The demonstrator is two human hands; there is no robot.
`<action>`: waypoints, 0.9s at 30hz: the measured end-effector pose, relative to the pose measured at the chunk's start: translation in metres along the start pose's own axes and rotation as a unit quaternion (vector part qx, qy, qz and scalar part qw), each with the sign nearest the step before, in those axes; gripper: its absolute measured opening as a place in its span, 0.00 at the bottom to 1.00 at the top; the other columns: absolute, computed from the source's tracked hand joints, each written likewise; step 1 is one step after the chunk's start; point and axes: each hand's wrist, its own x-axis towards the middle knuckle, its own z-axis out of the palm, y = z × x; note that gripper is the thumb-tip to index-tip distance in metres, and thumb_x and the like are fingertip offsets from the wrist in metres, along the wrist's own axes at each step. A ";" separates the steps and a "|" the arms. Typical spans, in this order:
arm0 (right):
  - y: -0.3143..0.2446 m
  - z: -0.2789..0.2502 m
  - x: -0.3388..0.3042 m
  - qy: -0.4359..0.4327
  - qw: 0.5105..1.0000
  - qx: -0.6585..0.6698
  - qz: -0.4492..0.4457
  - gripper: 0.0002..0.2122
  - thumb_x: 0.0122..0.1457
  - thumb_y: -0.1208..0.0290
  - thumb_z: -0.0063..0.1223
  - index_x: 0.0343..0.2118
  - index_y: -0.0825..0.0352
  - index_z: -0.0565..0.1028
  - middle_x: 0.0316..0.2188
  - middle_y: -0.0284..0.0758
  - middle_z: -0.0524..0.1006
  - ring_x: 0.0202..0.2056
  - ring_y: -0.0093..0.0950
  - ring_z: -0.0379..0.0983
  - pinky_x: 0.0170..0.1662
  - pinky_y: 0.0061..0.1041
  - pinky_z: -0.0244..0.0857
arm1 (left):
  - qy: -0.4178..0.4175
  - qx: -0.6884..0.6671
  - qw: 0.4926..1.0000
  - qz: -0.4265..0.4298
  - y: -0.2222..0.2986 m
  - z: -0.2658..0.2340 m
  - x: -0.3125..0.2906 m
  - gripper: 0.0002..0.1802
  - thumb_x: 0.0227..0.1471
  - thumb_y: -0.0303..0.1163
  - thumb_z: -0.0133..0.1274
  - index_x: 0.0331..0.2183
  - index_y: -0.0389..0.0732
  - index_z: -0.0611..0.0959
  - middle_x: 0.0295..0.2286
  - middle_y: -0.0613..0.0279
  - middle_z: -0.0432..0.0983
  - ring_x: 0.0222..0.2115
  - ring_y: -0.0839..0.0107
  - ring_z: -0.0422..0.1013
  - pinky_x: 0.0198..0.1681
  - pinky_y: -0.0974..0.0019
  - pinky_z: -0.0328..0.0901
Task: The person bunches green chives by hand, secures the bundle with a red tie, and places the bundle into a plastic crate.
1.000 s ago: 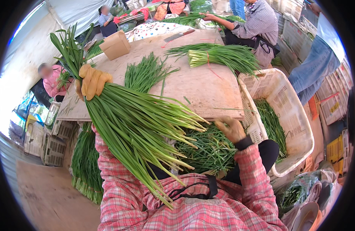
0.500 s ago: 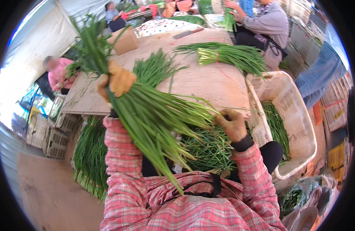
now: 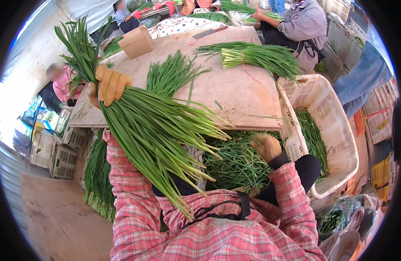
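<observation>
In my tan-gloved left hand (image 3: 110, 86) is a large bunch of garlic chives (image 3: 155, 126), gripped near its leafy end. The dark tips stick up past the fist, while the pale stem ends fan out down and to the right. My right hand (image 3: 267, 147) is off the bunch, above a heap of loose green leaves (image 3: 242, 167) below the table edge. Its fingers are curled and slightly blurred; what they hold, if anything, is hidden. On the table lie a loose pile of chives (image 3: 170, 76) and a bundle tied with a red band (image 3: 257, 58).
A wooden tabletop (image 3: 209, 100) is before me, with a cardboard box (image 3: 136, 42) and a knife (image 3: 209, 32) on it. A white plastic crate (image 3: 339, 143) holding greens is at right. More chives (image 3: 98, 178) stand at lower left. Other people sit around the table's far sides.
My left hand has moved left and slightly down with the chives. The right hand has come away from the stem ends, moving slightly down and right.
</observation>
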 end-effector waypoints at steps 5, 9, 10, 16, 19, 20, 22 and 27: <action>-0.087 0.020 0.086 0.181 0.942 0.205 -0.192 0.13 0.59 0.63 0.50 0.40 0.68 0.73 0.30 0.44 0.77 0.32 0.37 0.73 0.36 0.34 0.65 | 0.024 0.005 0.999 -0.034 -0.017 0.004 0.004 0.10 0.53 0.32 0.47 0.35 0.36 0.69 0.17 0.72 0.66 0.14 0.82 0.64 0.22 0.75 0.57; -0.096 0.025 0.050 -0.098 0.925 0.366 0.006 0.13 0.64 0.62 0.43 0.37 0.69 0.72 0.17 0.34 0.68 0.21 0.23 0.61 0.27 0.24 0.60 | 0.126 0.057 0.989 -0.051 -0.007 0.001 -0.003 0.12 0.53 0.34 0.47 0.37 0.36 0.69 0.16 0.73 0.64 0.14 0.80 0.59 0.23 0.72 0.55; -0.073 0.039 0.033 -0.097 0.908 0.404 0.051 0.13 0.64 0.62 0.42 0.35 0.69 0.71 0.16 0.31 0.65 0.20 0.19 0.59 0.24 0.21 0.58 | 0.152 0.073 0.984 -0.057 -0.002 -0.003 -0.005 0.13 0.53 0.34 0.47 0.37 0.36 0.69 0.16 0.73 0.64 0.14 0.80 0.59 0.23 0.72 0.55; 0.060 0.046 -0.035 -0.113 0.969 0.163 0.147 0.17 0.53 0.63 0.60 0.42 0.68 0.76 0.35 0.45 0.78 0.37 0.33 0.76 0.41 0.31 0.69 | 0.257 0.166 0.942 -0.136 -0.007 -0.021 -0.004 0.17 0.54 0.33 0.47 0.42 0.30 0.72 0.17 0.69 0.63 0.16 0.76 0.60 0.25 0.72 0.56; -0.020 -0.020 0.005 -0.059 0.962 0.263 0.048 0.39 0.47 0.51 0.63 0.56 0.70 0.61 0.53 0.43 0.67 0.56 0.34 0.59 0.58 0.31 0.52 | 0.369 0.260 0.870 -0.197 -0.027 0.000 0.015 0.20 0.53 0.33 0.47 0.43 0.27 0.73 0.19 0.66 0.67 0.18 0.73 0.64 0.25 0.72 0.60; -0.046 -0.038 0.019 -0.072 0.945 0.319 0.020 0.47 0.43 0.46 0.63 0.60 0.72 0.54 0.59 0.44 0.60 0.62 0.34 0.51 0.62 0.32 0.45 | 0.413 0.302 0.832 -0.215 -0.035 0.008 0.021 0.20 0.53 0.33 0.46 0.43 0.27 0.73 0.20 0.65 0.69 0.19 0.72 0.65 0.26 0.72 0.62; -0.089 -0.051 0.048 -0.039 0.952 0.285 -0.105 0.51 0.37 0.52 0.70 0.60 0.72 0.53 0.59 0.49 0.59 0.61 0.38 0.53 0.63 0.33 0.45 | 0.342 0.329 0.836 -0.275 -0.046 0.008 0.027 0.21 0.53 0.33 0.47 0.43 0.25 0.74 0.22 0.63 0.72 0.22 0.72 0.68 0.26 0.71 0.65; -0.124 -0.034 0.100 -0.046 0.898 0.426 -0.104 0.57 0.33 0.52 0.73 0.62 0.74 0.47 0.57 0.47 0.61 0.59 0.35 0.56 0.60 0.29 0.51 | 0.234 0.319 0.842 -0.367 -0.116 0.033 0.062 0.19 0.51 0.33 0.48 0.41 0.26 0.74 0.23 0.62 0.72 0.23 0.73 0.70 0.29 0.72 0.67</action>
